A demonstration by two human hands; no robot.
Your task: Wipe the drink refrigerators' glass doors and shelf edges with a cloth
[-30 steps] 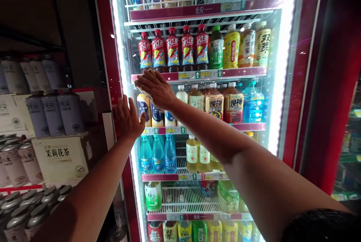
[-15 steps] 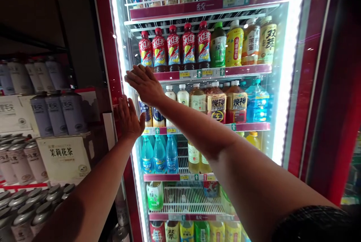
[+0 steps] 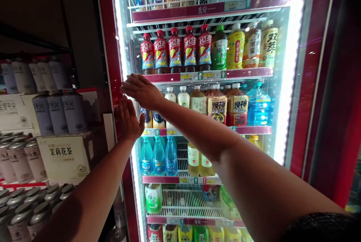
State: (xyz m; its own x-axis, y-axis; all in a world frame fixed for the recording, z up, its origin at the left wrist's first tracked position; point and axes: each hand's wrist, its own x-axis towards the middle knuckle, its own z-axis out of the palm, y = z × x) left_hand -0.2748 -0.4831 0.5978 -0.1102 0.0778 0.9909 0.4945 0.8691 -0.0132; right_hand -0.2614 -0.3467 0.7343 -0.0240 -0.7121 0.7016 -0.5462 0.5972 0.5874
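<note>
Both my arms reach forward to the left side of a lit drinks fridge [image 3: 201, 11]. My left hand [image 3: 129, 119] is raised with its fingers stretched up and its thumb apart, holding nothing. It lies over the fridge's red left frame [image 3: 108, 46] and bright light strip. Just above it, my right hand [image 3: 144, 91] is flat with fingers extended to the left, also with nothing in it. Its fingertips overlap the frame, near the shelf of red-capped tea bottles [image 3: 160, 52]. Whether either hand touches the frame or the glass, I cannot tell.
Blue bottles [image 3: 159, 157] and large amber bottles [image 3: 217, 104] stand on lower fridge shelves. To the left, grey-blue canisters [image 3: 73, 114], a white carton [image 3: 63, 159] and several silver-lidded cans [image 3: 38, 212] fill a display. A red edge [image 3: 345, 159] borders the far right.
My right hand has moved a little left and down, closer to my left hand. My left hand has stayed nearly in place. The view has shifted slightly.
</note>
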